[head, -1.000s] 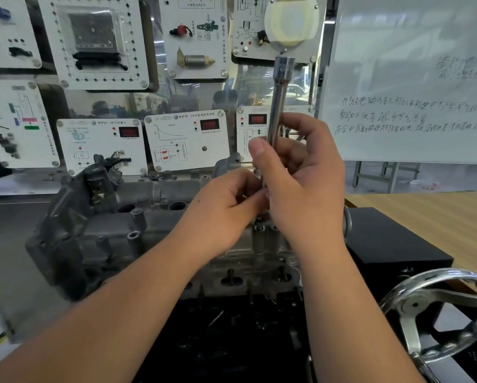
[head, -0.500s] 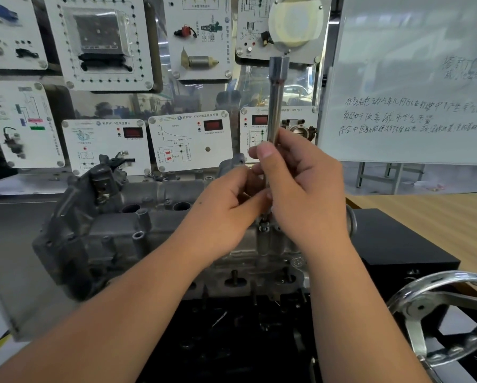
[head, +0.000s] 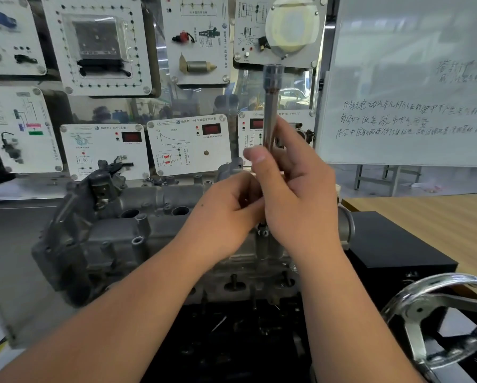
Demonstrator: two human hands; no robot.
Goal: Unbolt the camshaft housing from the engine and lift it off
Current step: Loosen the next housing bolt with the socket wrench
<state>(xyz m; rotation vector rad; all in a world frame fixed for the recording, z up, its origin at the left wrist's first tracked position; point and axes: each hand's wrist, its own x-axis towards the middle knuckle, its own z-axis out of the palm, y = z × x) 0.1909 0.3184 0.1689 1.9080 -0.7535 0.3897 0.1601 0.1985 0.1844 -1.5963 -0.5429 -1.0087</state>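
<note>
Both hands are up over the right end of the grey camshaft housing (head: 137, 233), which sits bolted on top of the engine (head: 231, 280), itself mounted on a black stand (head: 392, 255) beside a shiny handwheel (head: 436, 322). The right hand (head: 295, 200) wraps around a long metal socket extension (head: 271, 106) that stands nearly upright, thumb pressed along its side, fingers curled behind it. The left hand (head: 226, 214) is curled in low against the same shaft, thumb and fingertips pinching it near its foot, just above a bolt (head: 263, 232) on the housing's near edge. I cannot tell whether the tool's lower end is actually seated on that bolt, since the hands hide the joint. That looks to me the main worry: if the tool sits crooked or only half on, turning it could slip off and round the bolt head, or the shaft could tip out of the fingers and knock the housing. A freed bolt could also drop into the dark gap in front of the engine. Several open holes along the housing suggest other bolts are already out, so it may shift as the last ones loosen.
</note>
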